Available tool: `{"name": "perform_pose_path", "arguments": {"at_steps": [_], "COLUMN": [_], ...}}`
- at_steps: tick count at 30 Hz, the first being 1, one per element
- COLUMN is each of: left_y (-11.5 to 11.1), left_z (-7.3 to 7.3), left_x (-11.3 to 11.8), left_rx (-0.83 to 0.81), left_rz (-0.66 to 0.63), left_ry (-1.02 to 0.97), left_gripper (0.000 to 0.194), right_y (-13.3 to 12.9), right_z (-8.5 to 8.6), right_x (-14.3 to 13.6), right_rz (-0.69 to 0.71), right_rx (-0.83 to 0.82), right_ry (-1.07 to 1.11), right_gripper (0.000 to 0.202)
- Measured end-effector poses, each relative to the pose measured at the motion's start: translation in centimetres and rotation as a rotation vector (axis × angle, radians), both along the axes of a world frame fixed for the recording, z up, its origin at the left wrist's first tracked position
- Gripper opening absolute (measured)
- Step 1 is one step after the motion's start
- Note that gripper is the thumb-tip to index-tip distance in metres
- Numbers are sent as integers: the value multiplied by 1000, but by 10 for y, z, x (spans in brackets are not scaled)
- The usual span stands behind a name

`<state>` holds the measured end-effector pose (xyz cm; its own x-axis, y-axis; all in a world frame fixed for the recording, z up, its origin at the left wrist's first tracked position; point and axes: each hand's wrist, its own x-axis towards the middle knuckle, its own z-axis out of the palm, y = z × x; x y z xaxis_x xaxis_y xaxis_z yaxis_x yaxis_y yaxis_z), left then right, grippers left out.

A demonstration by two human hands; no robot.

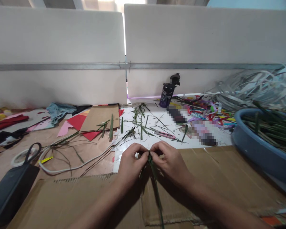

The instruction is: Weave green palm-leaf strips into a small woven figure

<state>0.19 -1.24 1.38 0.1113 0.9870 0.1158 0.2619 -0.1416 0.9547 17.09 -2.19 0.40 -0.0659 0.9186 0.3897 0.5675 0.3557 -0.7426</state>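
Both my hands meet at the centre, over the cardboard (205, 178). My left hand (132, 162) pinches the top of a green leaf strip (154, 184) between thumb and forefinger. From the other side, my right hand (168, 160) pinches the same spot, its fingertips close to the left ones. The strip's long tail hangs down toward me between my wrists. A small folded or knotted green bit shows just under the fingertips; its exact shape is too small to make out. Beyond my hands, cut leaf pieces (130, 133) lie scattered around a pink-handled tool (165, 134).
A blue basin (257, 143) full of long green leaves stands at the right. At the left lie a dark speaker-like box (13, 190), a tape roll (25, 157) and a white cable (62, 171). A dark bottle (166, 94) stands at the back, near coloured scraps (212, 111).
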Motion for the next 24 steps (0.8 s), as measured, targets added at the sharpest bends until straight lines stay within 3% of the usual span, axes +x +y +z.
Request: {"name": "perform_pose_path", "arguments": {"at_steps": [10, 16, 24], "left_y": [2, 3, 2], "left_z": [0, 1, -2], "left_x": [0, 1, 2], "left_rx": [-16, -123, -268], "left_rz": [-28, -5, 1], "left_ry": [-72, -183, -373], "left_gripper": [12, 9, 14], "right_y": [-1, -2, -7], "right_z": [2, 1, 0], "right_x": [0, 2, -1], "right_rz": [19, 92, 96], "right_rx": [42, 199, 233], "right_ry": [13, -4, -33], "right_gripper": [12, 15, 13]}}
